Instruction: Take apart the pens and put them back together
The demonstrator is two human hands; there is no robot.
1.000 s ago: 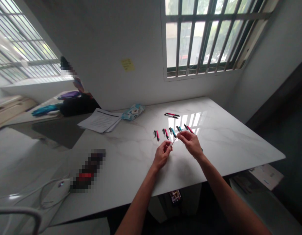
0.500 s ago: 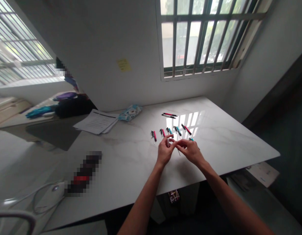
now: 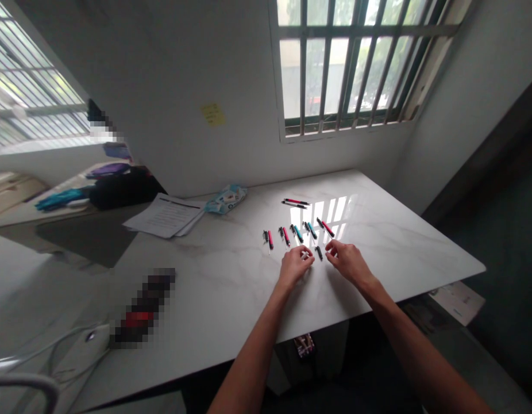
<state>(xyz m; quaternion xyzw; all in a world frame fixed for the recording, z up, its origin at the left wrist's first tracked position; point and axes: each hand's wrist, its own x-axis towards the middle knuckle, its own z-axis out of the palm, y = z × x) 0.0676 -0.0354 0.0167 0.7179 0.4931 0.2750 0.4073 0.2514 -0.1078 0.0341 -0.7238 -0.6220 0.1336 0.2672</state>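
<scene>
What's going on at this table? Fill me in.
A person is handling pen parts at a white marbled table. The left hand appears to hold a small white piece, too small to identify. A black pen part lies between the hands; whether the right hand holds anything is unclear. Beyond them, five sets of pen parts, with red or teal barrels, lie in a row, and two longer pens lie farther back.

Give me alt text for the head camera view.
Left hand and right hand flank a black pen part on a white marbled table; beyond lies a row of dismantled red and teal pens, then two more pens.
</scene>
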